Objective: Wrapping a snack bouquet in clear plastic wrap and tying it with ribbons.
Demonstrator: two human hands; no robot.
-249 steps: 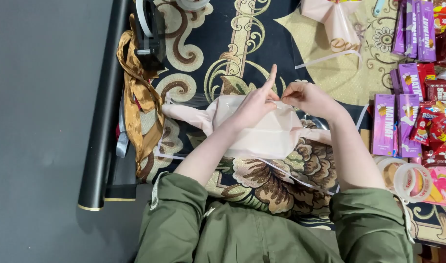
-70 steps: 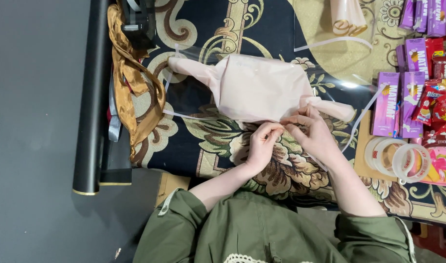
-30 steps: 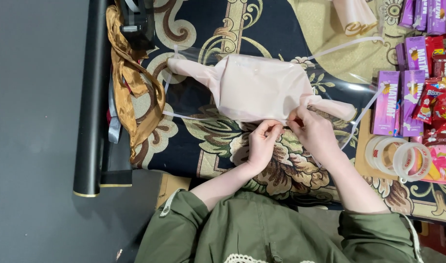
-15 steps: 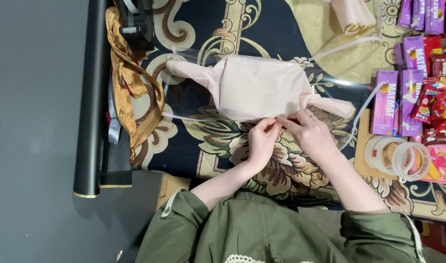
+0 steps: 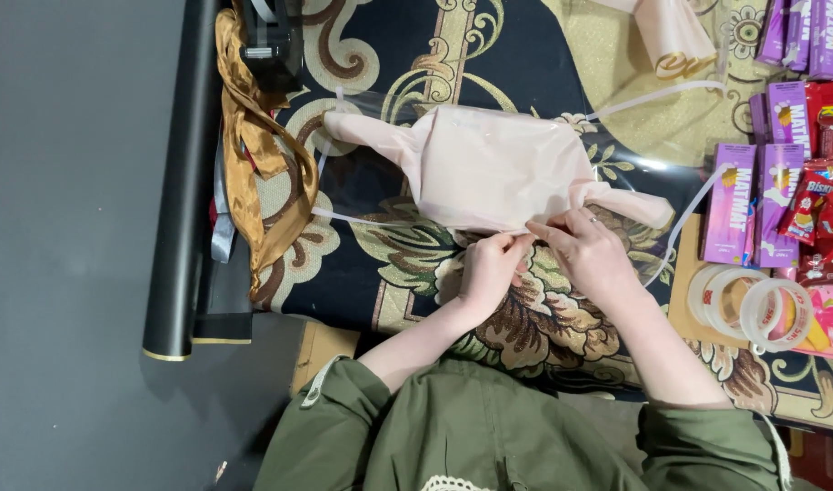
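A pale pink wrapped parcel [image 5: 493, 164] with twisted ends lies on the patterned dark cloth [image 5: 525, 45], under clear film. My left hand [image 5: 489, 268] and my right hand [image 5: 589, 250] meet at the parcel's near edge, fingertips pinched on the wrapping there. Both hands touch the wrap; whether anything small sits between the fingers I cannot make out. A clear strip [image 5: 353, 218] trails from the parcel's left side.
A gold ribbon [image 5: 253, 173] and a black roll [image 5: 184, 173] lie at the left. A black tape dispenser [image 5: 271, 41] is at the top. Purple and red snack packs [image 5: 780, 155] and clear tape rolls [image 5: 753, 305] are at the right. More pink paper [image 5: 671, 32] lies beyond.
The parcel has been turned and shifted away from me since the oldest frame. Over the last second my hands have crept a little left along its near edge.
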